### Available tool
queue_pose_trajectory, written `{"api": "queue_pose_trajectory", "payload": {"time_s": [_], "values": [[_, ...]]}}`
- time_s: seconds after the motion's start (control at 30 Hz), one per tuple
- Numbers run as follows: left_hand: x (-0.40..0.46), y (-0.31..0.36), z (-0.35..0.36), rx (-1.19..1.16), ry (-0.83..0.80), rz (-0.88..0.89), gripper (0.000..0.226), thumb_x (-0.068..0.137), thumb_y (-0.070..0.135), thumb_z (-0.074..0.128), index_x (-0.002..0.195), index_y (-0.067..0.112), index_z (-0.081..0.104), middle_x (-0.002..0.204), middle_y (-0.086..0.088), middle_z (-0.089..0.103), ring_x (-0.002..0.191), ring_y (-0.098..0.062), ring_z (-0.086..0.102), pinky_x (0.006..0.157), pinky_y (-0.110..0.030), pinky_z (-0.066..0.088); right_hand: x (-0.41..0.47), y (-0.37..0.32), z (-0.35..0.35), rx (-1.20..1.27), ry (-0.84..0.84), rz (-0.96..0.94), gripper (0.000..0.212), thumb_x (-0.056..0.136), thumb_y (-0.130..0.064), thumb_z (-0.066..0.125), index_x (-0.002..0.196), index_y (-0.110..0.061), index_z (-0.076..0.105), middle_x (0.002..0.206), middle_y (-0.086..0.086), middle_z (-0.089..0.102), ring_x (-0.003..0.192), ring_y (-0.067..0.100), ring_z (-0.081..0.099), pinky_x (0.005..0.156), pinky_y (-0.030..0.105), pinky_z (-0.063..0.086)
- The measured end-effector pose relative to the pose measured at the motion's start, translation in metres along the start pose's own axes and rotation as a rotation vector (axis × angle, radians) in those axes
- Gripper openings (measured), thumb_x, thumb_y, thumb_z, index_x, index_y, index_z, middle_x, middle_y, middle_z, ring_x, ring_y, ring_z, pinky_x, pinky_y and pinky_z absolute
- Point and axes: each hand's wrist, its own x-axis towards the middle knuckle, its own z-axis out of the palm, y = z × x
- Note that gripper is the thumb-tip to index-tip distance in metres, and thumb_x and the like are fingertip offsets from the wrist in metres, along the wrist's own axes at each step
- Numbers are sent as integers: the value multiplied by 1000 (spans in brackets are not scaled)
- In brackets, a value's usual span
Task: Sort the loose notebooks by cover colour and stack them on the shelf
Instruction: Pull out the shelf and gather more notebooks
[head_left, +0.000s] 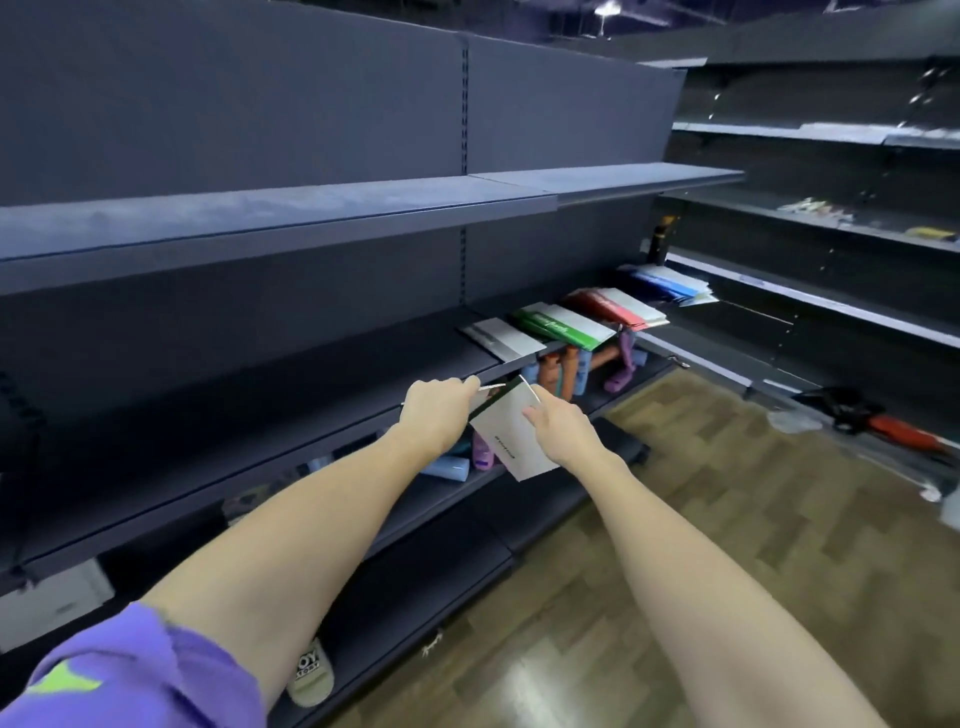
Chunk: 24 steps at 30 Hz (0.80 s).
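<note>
Here both hands — left hand and right hand — are gripping a green-spined notebook, risking missorting among the shelf stacks.

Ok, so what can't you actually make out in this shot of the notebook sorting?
- Head view: the held notebook has its cover colour unclear; only a pale face and a dark green edge show, partly behind the right hand.
- What the left hand pinches: hidden by its own fingers.
- Print on the green stack: too blurred to read.
- Bottles below: cut off by the shelf.
</note>
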Motion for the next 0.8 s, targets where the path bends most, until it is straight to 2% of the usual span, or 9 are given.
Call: {"api": "queue_pose_trajectory", "payload": {"time_s": [0.13, 0.27, 0.37, 0.43, 0.5, 0.57, 0.67, 0.73, 0.8], "values": [[60, 13, 9, -21, 51, 43, 32, 90, 4, 47, 119, 18, 49, 111, -4, 62, 96, -30, 63, 66, -35, 30, 34, 24, -17, 39, 82, 50, 33, 106, -25, 35, 137, -21, 44, 113, 18, 63, 101, 41, 56, 86, 46, 48], [123, 18, 15, -70, 81, 28, 34, 87, 21, 61, 120, 22, 53, 112, -2, 64, 102, -28, 63, 69, -34, 33, 87, 46, -42, 19, 39, 89, 41, 100, -18, 40, 141, -17, 40, 106, 17, 64, 90, 35, 60, 77, 41, 50], [168, 19, 20, -77, 113, 2, 31, 88, 15, 59, 118, 20, 50, 112, -2, 64, 103, -29, 62, 68, -34, 33, 133, 57, -60, 70, 41, 114, 26, 90, -16, 48, 116, -14, 54, 85, 7, 60, 65, 22, 54, 54, 29, 39], [193, 18, 22, -81, 94, -11, 35, 86, 15, 64, 117, 20, 48, 110, -1, 62, 101, -28, 62, 67, -35, 33, 162, 60, -69, 66, 49, 128, 10, 87, -15, 51, 89, -6, 54, 74, 8, 54, 60, 21, 47, 52, 30, 33], [219, 15, 26, -94, 73, -25, 43, 82, 4, 63, 118, 18, 46, 108, -2, 61, 99, -28, 62, 68, -36, 34, 191, 65, -78, 5, 44, 102, 13, 88, -18, 52, 83, -5, 54, 74, 9, 57, 65, 26, 53, 54, 33, 36], [244, 10, 30, -96, 79, -42, 44, 82, -4, 57, 119, 17, 46, 106, -3, 61, 94, -28, 60, 67, -36, 35, 218, 72, -88, -84, 53, 31, 15, 91, -17, 48, 93, -7, 59, 77, 9, 59, 66, 28, 54, 55, 33, 39], [272, 6, 39, -75, 91, -61, 39, 85, -3, 53, 119, 17, 46, 104, -4, 60, 92, -28, 59, 65, -36, 34, 255, 88, -95, -131, 116, -100, 41, 93, -12, 40, 125, -25, 63, 93, 7, 68, 66, 25, 57, 59, 31, 44], [287, 7, 47, -65, 75, -67, 37, 86, -1, 55, 117, 16, 45, 104, -4, 60, 92, -29, 59, 66, -36, 35, 277, 105, -88, -207, 142, -185, 48, 94, -11, 41, 130, -34, 63, 103, -1, 70, 82, 26, 61, 69, 32, 46], [302, 9, 55, -58, 60, -77, 38, 84, -2, 57, 115, 16, 45, 103, -5, 60, 91, -28, 59, 65, -36, 35, 301, 126, -76, -315, 193, -271, 50, 89, -10, 47, 123, -41, 67, 104, -4, 73, 90, 27, 64, 75, 35, 49]]}}
